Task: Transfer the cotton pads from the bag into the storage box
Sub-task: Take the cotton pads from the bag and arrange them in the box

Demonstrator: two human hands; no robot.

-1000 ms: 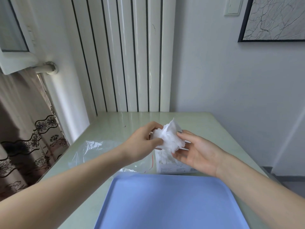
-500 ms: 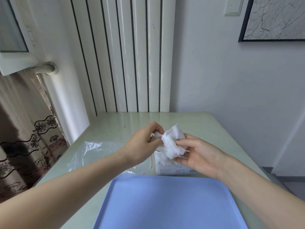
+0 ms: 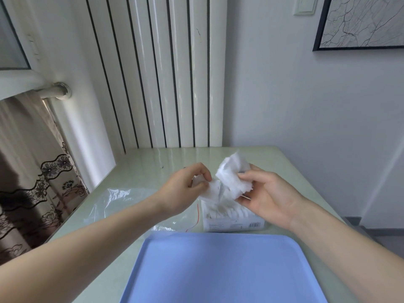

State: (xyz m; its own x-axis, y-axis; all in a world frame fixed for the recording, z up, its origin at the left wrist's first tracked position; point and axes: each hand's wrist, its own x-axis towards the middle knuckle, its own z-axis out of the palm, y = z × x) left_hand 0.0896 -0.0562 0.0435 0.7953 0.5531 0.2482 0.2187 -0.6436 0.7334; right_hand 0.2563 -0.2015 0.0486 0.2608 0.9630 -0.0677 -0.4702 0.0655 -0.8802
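From your head camera, take the blue tray (image 3: 225, 272) as your landmark: it lies nearest you on the pale green table (image 3: 142, 162). Just beyond its far edge, to the right, stands the clear storage box (image 3: 231, 217), with white pads visible inside it and a label on its near wall. Beyond the tray's far left corner lies the clear plastic bag (image 3: 115, 204), flat on the table, its red-lined mouth close beside the box.

Above the box, farther from you than the tray, both your hands are raised off the table. Your right hand (image 3: 269, 197) grips a crumpled bunch of cotton pads (image 3: 235, 178), thumb on top and fingers curled beneath. Your left hand (image 3: 185, 189) pinches a smaller white pad (image 3: 211, 190) between thumb and forefinger, just left of the bunch; whether the two pieces touch cannot be made out.

Past the table stands a white ribbed radiator (image 3: 166, 73).
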